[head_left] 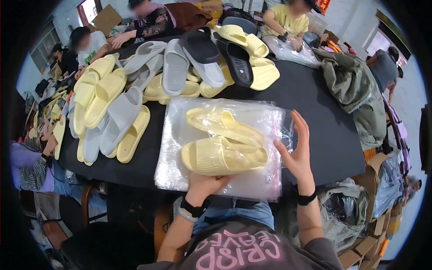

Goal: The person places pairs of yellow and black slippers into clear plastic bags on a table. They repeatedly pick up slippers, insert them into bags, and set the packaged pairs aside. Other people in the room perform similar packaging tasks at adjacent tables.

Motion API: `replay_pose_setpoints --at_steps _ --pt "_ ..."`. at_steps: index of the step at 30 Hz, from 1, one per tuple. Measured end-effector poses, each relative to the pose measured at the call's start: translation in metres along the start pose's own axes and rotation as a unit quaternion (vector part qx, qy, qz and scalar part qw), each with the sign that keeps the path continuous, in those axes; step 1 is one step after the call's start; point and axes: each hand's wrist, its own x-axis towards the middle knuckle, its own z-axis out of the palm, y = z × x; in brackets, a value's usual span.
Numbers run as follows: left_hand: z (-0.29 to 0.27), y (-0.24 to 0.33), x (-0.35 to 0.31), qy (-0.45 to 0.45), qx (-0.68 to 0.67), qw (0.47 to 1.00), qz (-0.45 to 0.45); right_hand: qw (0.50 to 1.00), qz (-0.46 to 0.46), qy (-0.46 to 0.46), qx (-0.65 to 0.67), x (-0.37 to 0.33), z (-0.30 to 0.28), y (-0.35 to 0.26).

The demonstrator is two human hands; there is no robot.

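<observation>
In front of me lies a pair of pale yellow slide slippers, the near slipper (207, 156) ribbed across its strap and the far slipper (225, 124) just beyond it. Clear film with glossy reflections covers them, at least in part. A stack of clear plastic bags (173, 173) is spread under the pair. My left hand (208, 183) grips the near slipper from below, its fingers partly hidden beneath it. At the right edge of the bags my right hand (297, 150) is open, thumb and fingers apart, beside loose film.
Grey, yellow and black slippers (175, 67) are heaped along the far and left parts of the black table (326, 126). Several people sit around it, one in a yellow shirt (290, 21). A grey-green cloth sack (353, 85) and cardboard boxes (375, 177) stand at the right.
</observation>
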Motion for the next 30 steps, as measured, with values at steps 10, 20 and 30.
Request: replay_pose_setpoints --at_steps 10,20,30 --pt "-0.076 -0.012 -0.004 -0.024 0.162 0.986 0.007 0.900 0.267 -0.194 0.286 -0.086 0.007 0.023" --pt "-0.079 -0.078 -0.051 0.058 0.227 0.963 -0.132 0.875 0.224 -0.289 0.317 -0.091 0.011 0.044" --pt "-0.112 -0.056 -0.046 0.178 -0.252 0.924 -0.227 0.929 0.159 -0.162 0.292 -0.071 -0.012 0.012"
